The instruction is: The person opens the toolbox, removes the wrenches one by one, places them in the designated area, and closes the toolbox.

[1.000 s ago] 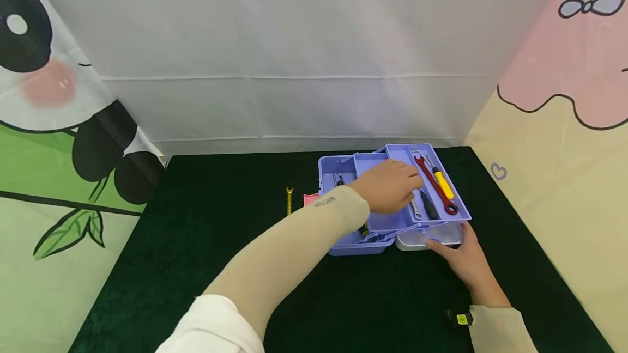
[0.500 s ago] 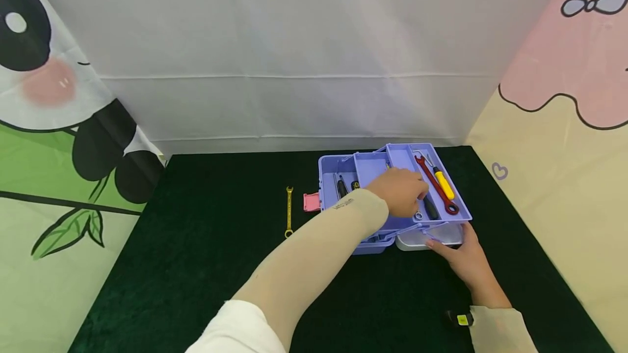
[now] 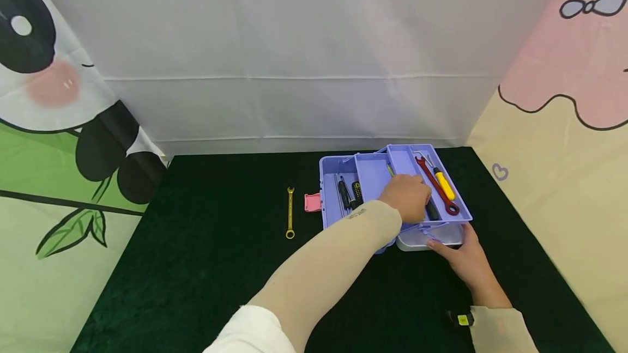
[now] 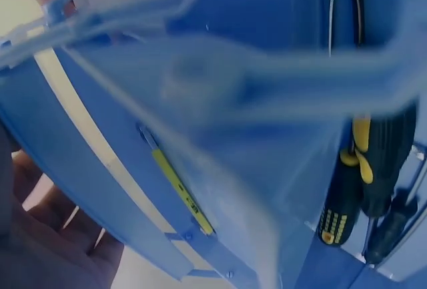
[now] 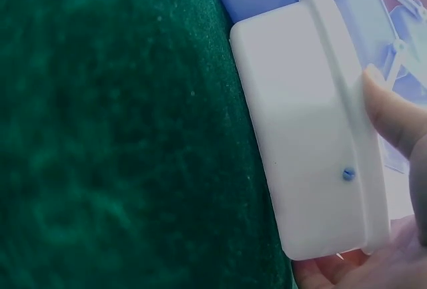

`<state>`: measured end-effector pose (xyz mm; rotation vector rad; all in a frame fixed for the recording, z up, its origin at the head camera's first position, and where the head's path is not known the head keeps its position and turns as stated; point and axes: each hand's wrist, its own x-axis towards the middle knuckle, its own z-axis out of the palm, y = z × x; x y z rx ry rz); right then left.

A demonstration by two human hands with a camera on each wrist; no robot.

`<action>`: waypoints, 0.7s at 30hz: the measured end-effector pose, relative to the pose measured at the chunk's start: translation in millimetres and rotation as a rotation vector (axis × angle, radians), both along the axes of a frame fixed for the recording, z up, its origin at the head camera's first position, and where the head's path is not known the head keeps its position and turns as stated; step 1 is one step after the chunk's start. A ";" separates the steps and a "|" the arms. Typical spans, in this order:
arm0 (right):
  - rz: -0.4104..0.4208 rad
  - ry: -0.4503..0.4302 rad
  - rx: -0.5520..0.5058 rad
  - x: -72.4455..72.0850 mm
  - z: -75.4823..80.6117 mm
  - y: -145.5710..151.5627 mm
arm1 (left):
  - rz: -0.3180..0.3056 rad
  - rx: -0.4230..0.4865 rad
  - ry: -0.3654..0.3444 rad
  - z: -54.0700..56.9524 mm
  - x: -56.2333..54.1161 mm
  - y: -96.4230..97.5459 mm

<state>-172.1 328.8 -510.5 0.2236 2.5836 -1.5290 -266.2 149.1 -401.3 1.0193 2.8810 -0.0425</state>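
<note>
A lilac toolbox [image 3: 330,163] stands unfolded on the table, its trays fanned to the right. My left hand [image 3: 405,196] reaches down into the outer upper tray, knuckles up. Its fingertips are hidden, so I cannot see whether they hold anything. Beside it lie a dark-handled tool [image 3: 432,210], a red wrench [image 3: 438,184] and a yellow-handled tool [image 3: 444,183]. My right hand [image 3: 466,259] holds the whitish toolbox lid [image 5: 303,122] at its right end, thumb on the rim and fingers beneath. A yellow pen-like tool [image 4: 175,182] lies in the middle tray.
A yellow wrench [image 3: 290,214] lies on the dark green cloth [image 3: 221,222], left of the toolbox. A pink latch [image 3: 312,202] sticks out from the box. Several dark-handled screwdrivers [image 4: 388,155] lie in its lower compartment. A white sheet [image 3: 304,59] hangs behind.
My left hand has moved right and slightly down within the trays, now covering the small silver wrench seen earlier. The yellow wrench and lower compartment have come into fuller view. My right hand stays put.
</note>
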 end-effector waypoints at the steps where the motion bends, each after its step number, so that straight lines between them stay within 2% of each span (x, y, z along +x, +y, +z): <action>1: -0.002 -0.001 0.000 0.1 0.2 0.2 | -0.010 -0.003 -0.002 0.2 -0.9 0.4; 5: -0.005 -0.003 0.002 -0.1 1.3 -0.8 | -0.043 -0.027 -0.024 4.4 -4.2 -0.2; 11: -0.014 -0.016 0.000 -0.2 0.7 -1.8 | -0.083 -0.060 -0.034 9.3 -3.2 -2.2; 21: -0.015 -0.008 -0.006 -0.6 -0.3 -1.0 | -0.130 -0.010 -0.072 10.3 -4.5 -3.5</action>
